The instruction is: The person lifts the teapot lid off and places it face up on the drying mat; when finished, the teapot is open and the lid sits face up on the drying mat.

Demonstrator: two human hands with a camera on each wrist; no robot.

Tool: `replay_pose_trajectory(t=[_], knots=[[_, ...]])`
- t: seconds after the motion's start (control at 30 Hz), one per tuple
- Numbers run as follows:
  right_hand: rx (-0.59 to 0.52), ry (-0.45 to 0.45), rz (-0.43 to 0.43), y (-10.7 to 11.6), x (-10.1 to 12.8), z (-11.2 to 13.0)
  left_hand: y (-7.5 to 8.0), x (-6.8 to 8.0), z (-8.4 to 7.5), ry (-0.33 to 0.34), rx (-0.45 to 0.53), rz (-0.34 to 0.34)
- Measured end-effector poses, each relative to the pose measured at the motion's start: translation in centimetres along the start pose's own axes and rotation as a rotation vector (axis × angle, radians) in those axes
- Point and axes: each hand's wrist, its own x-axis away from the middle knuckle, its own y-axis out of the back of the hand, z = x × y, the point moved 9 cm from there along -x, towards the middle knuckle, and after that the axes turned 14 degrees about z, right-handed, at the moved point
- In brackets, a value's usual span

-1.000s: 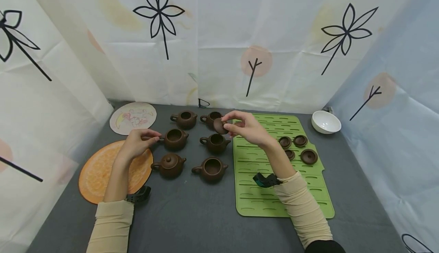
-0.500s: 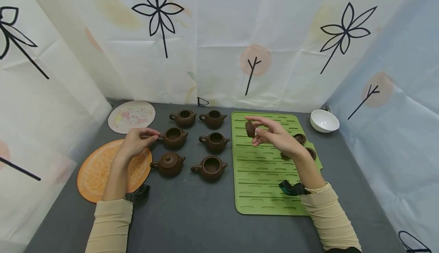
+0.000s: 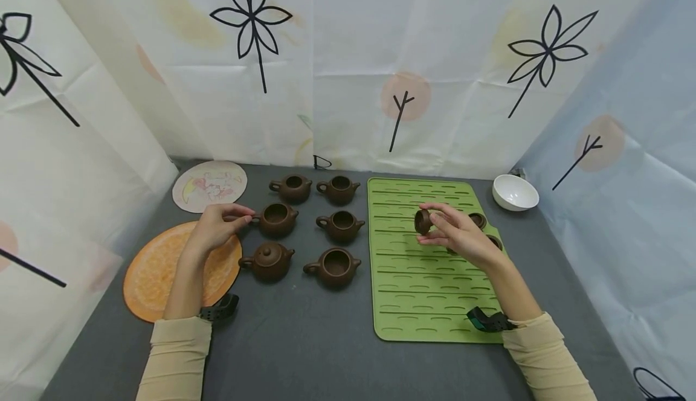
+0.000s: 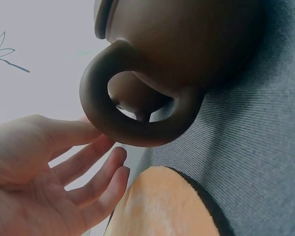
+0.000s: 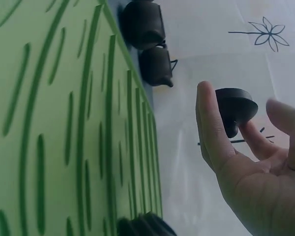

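In the head view, my left hand (image 3: 217, 229) reaches to the handle of the lidless brown teapot (image 3: 277, 220) in the middle of the left row. Thumb and index finger pinch that handle; the fingertips are partly hidden behind a teapot handle (image 4: 96, 93) in the left wrist view. Over the green mat (image 3: 408, 292), my right hand (image 3: 462, 235) holds a small brown teapot lid (image 3: 422, 221) between its fingers, tilted on edge. Its knob points towards the palm in the right wrist view. More lids (image 3: 478, 220) lie on the mat, mostly covered by this hand.
Nearest in the left row is a lidded teapot (image 3: 269, 262). Other lidless teapots (image 3: 336, 268) stand around, handles left. An orange round mat (image 3: 152, 274) lies under the left forearm, a pale round mat (image 3: 209, 186) behind it. A white bowl (image 3: 515, 193) stands at the back right.
My right hand has carried the lid from beside the back teapots rightward and nearer, over the green mat, turning the lid on edge. The left hand has stayed at the handle.
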Motion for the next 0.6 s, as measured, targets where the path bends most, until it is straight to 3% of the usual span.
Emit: replay_pose_trajectory(t=[0.17, 0.6], knots=[[0.045, -0.046, -0.013, 0.5, 1.0, -1.7, 0.1, 0.0, 0.2, 0.012, -0.005, -0.006], [0.027, -0.124, -0.003, 0.4, 1.6, -4.8, 0.1, 0.1, 0.1, 0.013, -0.010, -0.012]])
